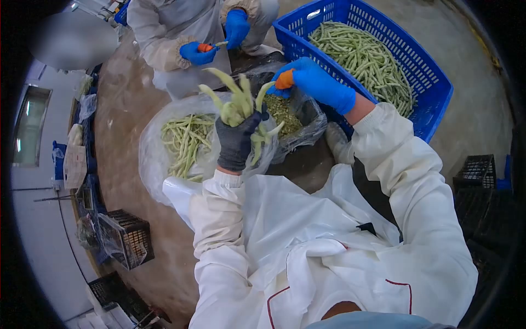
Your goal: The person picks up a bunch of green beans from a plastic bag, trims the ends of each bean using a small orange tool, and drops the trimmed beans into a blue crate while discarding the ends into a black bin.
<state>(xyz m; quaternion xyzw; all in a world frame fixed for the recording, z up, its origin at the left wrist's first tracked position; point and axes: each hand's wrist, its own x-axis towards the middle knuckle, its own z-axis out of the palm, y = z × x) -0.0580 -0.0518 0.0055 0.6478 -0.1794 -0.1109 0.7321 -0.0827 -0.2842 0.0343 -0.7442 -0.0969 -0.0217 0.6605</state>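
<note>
My left hand (238, 140), in a dark grey glove, is wrapped round a bunch of pale green beans (234, 107) that stick out above and below the fist. My right hand (315, 82), in a blue glove, has its fingers closed at the tip of one bean. A short orange piece (284, 79) shows at those fingers; whether it is a finger cover or a small tool I cannot tell. Below my right hand, a plastic-lined container (312, 129) holds small green trimmings (282, 116). Behind my left hand, more beans (189, 140) lie on a clear plastic bag (150, 153).
A blue crate (433, 90) full of beans (367, 63) stands at the upper right. Opposite me sits a co-worker (183, 24) in white with blue gloves, holding a bean and an orange piece. Black crates (129, 236) stand by the left wall; another crate (476, 171) is at right.
</note>
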